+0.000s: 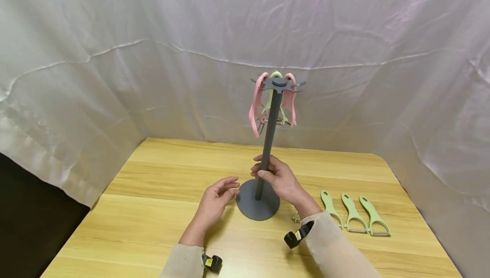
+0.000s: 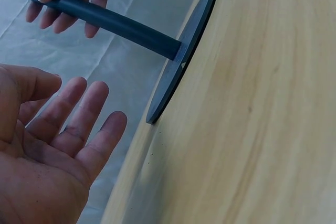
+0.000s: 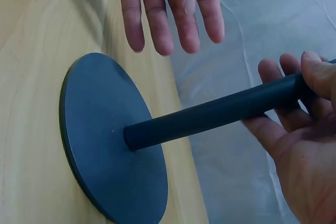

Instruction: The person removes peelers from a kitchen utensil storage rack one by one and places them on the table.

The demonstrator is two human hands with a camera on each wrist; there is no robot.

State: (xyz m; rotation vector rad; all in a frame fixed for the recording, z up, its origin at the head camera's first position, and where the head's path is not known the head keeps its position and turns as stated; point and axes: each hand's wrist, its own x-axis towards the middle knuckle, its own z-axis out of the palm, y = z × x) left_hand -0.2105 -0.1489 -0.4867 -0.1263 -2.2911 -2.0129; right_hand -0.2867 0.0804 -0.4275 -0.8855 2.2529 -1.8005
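Grey stand (image 1: pixel 271 129) noted on wood table (image 1: pixel 153 218), round base (image 1: pixel 252 207) down. Lower part of its pole is held by R hand (image 1: pixel 281 179), thumb on near side, fingers behind; grip narrow, closed around pole. L hand (image 1: pixel 216 199) is held just L of stand, beside base; fingers spread approx. half-bent, grip wide, nothing held, pole not touched. Two pink peelers (image 1: pixel 254 107) and a green peeler (image 1: pixel 275 74) are hung from hooks at top of stand, green one btwn the pink, on far side. Three loose green peelers (image 1: pixel 351 210) are laid in a row R of stand, blades toward person; a 4th (image 1: pixel 296 217), nearer stand, is mostly hidden by R wrist. Pale curtain (image 1: pixel 214 22) hung behind stand.
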